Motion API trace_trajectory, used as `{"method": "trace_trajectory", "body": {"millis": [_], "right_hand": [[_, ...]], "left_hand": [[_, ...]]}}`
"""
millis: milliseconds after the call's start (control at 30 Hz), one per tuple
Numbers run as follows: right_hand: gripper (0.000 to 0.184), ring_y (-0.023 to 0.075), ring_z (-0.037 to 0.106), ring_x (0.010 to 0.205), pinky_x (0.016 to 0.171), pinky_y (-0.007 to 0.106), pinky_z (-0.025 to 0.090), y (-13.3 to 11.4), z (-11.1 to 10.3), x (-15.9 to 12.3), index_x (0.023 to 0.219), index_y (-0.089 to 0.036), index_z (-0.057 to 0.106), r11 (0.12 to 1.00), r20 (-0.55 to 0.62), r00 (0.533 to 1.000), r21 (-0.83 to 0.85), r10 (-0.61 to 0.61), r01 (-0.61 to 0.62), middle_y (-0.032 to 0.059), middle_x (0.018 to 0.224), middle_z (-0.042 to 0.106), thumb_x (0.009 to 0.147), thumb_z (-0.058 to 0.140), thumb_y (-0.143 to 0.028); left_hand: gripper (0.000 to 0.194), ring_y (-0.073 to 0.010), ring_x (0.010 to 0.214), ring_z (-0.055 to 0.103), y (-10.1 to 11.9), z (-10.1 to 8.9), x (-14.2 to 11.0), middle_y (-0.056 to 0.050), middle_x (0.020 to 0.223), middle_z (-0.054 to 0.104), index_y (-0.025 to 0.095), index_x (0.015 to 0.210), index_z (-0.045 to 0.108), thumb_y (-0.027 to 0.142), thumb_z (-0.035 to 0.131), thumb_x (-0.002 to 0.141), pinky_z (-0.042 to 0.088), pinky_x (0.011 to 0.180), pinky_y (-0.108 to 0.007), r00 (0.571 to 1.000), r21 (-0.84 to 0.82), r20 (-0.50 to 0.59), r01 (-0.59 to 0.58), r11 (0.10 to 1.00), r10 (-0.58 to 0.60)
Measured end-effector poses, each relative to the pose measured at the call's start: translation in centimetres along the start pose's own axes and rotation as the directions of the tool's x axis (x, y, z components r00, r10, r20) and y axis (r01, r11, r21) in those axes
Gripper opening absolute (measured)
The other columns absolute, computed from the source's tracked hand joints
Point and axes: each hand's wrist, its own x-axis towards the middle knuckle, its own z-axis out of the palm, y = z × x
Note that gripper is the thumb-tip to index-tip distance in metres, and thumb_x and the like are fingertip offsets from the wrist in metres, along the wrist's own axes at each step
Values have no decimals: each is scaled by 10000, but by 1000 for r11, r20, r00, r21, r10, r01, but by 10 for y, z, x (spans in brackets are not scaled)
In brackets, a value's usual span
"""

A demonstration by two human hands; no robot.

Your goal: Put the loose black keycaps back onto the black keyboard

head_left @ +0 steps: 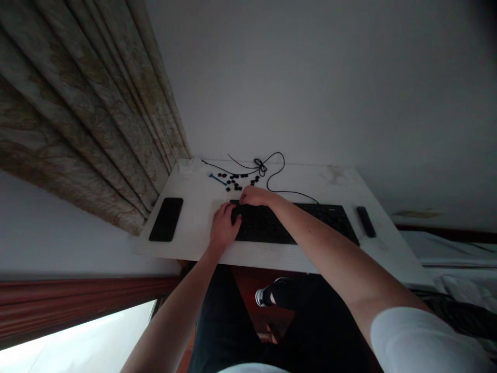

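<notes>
A black keyboard [267, 225] lies along the front of the white desk, partly hidden by my right hand and forearm. My left hand [224, 227] rests at its left end, thumb apart from the fingers and touching the keyboard. Over the keyboard's upper left part, my right hand [254, 196] is closed with the fingertips pinched down; what they hold, if anything, is hidden. Just beyond the hands, several loose black keycaps [237, 186] lie scattered. A blue tool with a thin handle [217, 179] is beside them on the left.
A black smartphone [166, 219] lies at the desk's left side, a dark remote-like object [366, 221] at the right. The keyboard's black cable [289, 192] loops along the back. Crumpled white material [189, 165] sits in the back left corner, near the curtain [116, 103].
</notes>
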Motion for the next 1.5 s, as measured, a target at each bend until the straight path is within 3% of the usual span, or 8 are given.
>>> {"method": "trace_trajectory", "body": {"millis": [267, 667, 900, 1233, 1500], "right_hand": [[251, 216, 695, 899, 724, 240, 470, -9, -9, 3, 1001, -136, 803, 996, 34, 999, -90, 4, -1, 113, 987, 775, 811, 688, -253], [208, 208, 691, 852, 716, 249, 474, -3, -4, 4, 924, -137, 810, 999, -5, 999, 12, 37, -37, 92, 897, 773, 765, 717, -234], [247, 189, 686, 856, 685, 230, 459, -3, -2, -1, 991, -115, 797, 997, -13, 998, 46, 69, -69, 93, 935, 772, 812, 686, -242], [320, 223, 697, 925, 722, 242, 474, -19, -10, -3, 1058, -87, 778, 992, 38, 995, -90, 96, -92, 130, 999, 767, 790, 712, -251], [315, 182, 686, 914, 720, 206, 465, 0, 2, -1, 1085, -143, 764, 999, -74, 996, 33, 45, -43, 88, 1028, 763, 790, 723, -245]], "left_hand": [[319, -279, 1224, 570, 1, -1, 0, -121, 1312, 582, 199, 1238, 577, 278, 559, 929, 461, 1066, -463, 1000, 16, -1, -4, 1000, 4], [314, -270, 1190, 583, 0, 0, 0, -114, 1285, 589, 208, 1232, 574, 286, 562, 927, 465, 1056, -465, 1000, 15, -12, -13, 1000, 13], [317, -279, 1181, 584, 0, 0, 1, -119, 1290, 584, 208, 1235, 572, 284, 553, 928, 472, 1048, -471, 1000, 23, 4, -6, 1000, 6], [318, -275, 1216, 570, 2, -1, 0, -121, 1292, 584, 205, 1236, 572, 284, 557, 928, 460, 1066, -466, 1000, 20, -1, -11, 1000, 11], [334, -285, 1202, 572, 3, -2, 0, -126, 1295, 577, 202, 1245, 565, 294, 557, 925, 465, 1061, -478, 1000, 22, 11, -9, 1000, 9]]}}
